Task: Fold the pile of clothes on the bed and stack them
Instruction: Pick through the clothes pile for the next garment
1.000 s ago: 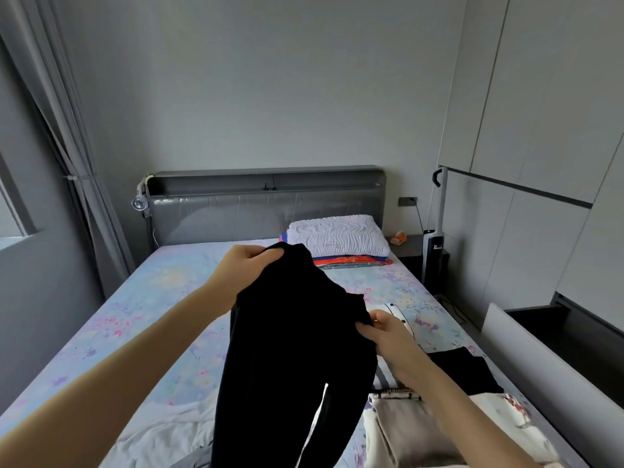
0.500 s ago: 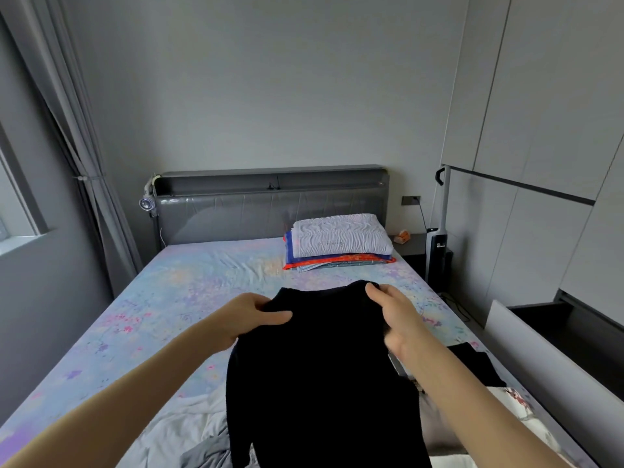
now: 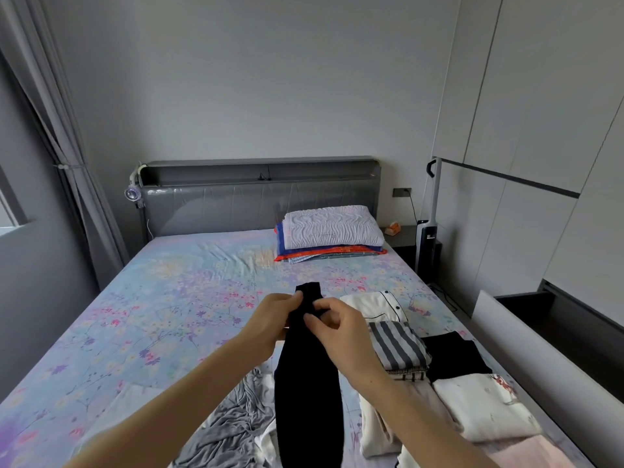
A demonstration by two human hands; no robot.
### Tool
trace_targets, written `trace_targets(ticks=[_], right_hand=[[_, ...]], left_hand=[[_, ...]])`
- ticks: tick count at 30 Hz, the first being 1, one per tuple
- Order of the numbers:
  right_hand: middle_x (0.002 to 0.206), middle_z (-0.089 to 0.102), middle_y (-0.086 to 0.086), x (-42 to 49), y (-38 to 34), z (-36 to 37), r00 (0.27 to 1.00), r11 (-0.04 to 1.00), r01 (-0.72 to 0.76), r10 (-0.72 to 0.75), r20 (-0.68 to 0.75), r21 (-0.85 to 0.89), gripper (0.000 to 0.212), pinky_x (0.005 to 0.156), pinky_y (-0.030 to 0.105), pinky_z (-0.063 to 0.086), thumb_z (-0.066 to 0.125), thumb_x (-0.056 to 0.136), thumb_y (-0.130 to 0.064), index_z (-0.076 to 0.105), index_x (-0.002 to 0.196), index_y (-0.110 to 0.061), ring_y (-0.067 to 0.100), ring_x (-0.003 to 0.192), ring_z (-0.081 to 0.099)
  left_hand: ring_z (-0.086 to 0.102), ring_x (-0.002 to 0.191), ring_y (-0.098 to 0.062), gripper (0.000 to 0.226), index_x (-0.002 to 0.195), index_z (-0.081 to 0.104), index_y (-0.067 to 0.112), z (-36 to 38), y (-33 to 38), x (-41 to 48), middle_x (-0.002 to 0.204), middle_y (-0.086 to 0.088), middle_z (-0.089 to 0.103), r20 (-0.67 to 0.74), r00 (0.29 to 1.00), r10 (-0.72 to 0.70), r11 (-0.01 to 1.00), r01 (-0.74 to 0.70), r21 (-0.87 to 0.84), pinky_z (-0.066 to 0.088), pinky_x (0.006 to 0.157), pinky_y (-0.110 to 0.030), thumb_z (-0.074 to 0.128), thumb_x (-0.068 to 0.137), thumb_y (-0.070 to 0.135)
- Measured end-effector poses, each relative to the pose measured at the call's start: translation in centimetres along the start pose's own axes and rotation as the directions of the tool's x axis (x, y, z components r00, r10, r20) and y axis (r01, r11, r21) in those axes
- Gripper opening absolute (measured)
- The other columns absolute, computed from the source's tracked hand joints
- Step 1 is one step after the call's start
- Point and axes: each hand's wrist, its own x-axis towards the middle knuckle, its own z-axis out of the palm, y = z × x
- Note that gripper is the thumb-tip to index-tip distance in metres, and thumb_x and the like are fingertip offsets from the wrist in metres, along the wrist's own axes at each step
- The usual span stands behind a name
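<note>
Head view: left hand (image 3: 270,319) and right hand (image 3: 334,324) pinching top edge of narrow black garment (image 3: 309,393) hanging over floral-sheeted bed (image 3: 162,298); folded striped cloth (image 3: 398,346) lying just right.

One head-worn wide-angle view, taken from the foot of the bed (image 3: 175,298).
It faces forward and down toward the headboard (image 3: 236,211) at frame centre, the bed's near end close at the bottom edge.

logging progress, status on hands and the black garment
Both up: left hand and right hand pinch black garment at its top. It hangs narrow above the bed. Folded striped garment to the right, crumpled grey garment below; nothing blocking.
</note>
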Motion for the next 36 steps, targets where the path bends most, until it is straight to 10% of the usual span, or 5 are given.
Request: trace_targets(ticks=[6, 10, 13, 18, 36], right_hand=[[0.097, 0.071, -0.008, -1.0, 0.3, -0.5, 0.963, 0.999, -0.019, 0.027, 0.269, -0.032, 0.032, 0.088, 0.028, 0.054, 0.055, 0.093, -0.005, 0.064, 0.118, -0.023, 0.01, 0.094, 0.066], [0.104, 0.065, -0.027, -0.3, 0.4, -2.5, 0.997, 0.994, 0.076, -0.075, 0.024, -0.076, 0.047, 0.095, 0.025, 0.047, 0.07, 0.084, -0.008, 0.056, 0.116, -0.04, -0.003, 0.102, 0.058], [0.134, 0.043, -0.02, 1.7, -1.7, -4.0, 0.975, 0.956, 0.134, -0.08, 0.209, -0.26, 0.086, 0.109, 0.026, 0.03, 0.084, 0.07, -0.027, 0.037, 0.141, -0.03, 0.001, 0.127, 0.039], [0.095, 0.071, -0.002, 3.6, -5.4, -4.3, 0.878, 0.999, -0.019, 0.034, 0.478, -0.037, 0.027, 0.092, 0.034, 0.052, 0.077, 0.077, -0.013, 0.07, 0.102, -0.021, 0.016, 0.095, 0.068], [0.079, 0.069, -0.004, 4.2, -10.0, -8.6, 0.918, 0.952, -0.001, -0.121, 0.377, 0.308, 0.018, 0.068, 0.022, 0.054, 0.062, 0.076, -0.013, 0.064, 0.094, -0.013, 0.012, 0.078, 0.068]], left_hand=[[0.07, 0.089, -0.025, 0.021, 0.096, 0.073, 0.005, -0.4, 0.6, 0.0, 0.097, -0.013, 0.073, 0.022, 0.999, 0.034, 0.995, -0.036, 0.098, 0.056, 0.08, -0.031, 0.067, 0.086, 0.022], [0.067, 0.09, -0.025, 0.023, 0.106, 0.067, 0.001, -1.7, 1.4, -0.4, 0.104, -0.015, 0.07, 0.152, 0.986, 0.068, 0.979, -0.095, 0.179, 0.052, 0.079, -0.027, 0.059, 0.092, 0.018], [0.065, 0.097, -0.024, 0.026, 0.111, 0.064, 0.001, -2.3, 3.1, -1.4, 0.108, -0.016, 0.068, 0.354, 0.931, 0.087, 0.947, -0.188, 0.26, 0.049, 0.092, -0.031, 0.055, 0.094, 0.019], [0.065, 0.092, -0.014, 0.018, 0.103, 0.067, 0.011, -2.9, 6.1, -2.4, 0.099, -0.006, 0.07, 0.407, 0.891, 0.203, 0.934, -0.301, 0.192, 0.051, 0.084, -0.022, 0.054, 0.093, 0.019], [0.044, 0.058, -0.013, 0.029, 0.076, 0.047, 0.014, 0.5, -0.1, -2.3, 0.062, 0.003, 0.049, 0.101, 0.775, 0.624, 0.771, -0.589, -0.241, 0.039, 0.057, -0.018, 0.067, 0.08, -0.006]])
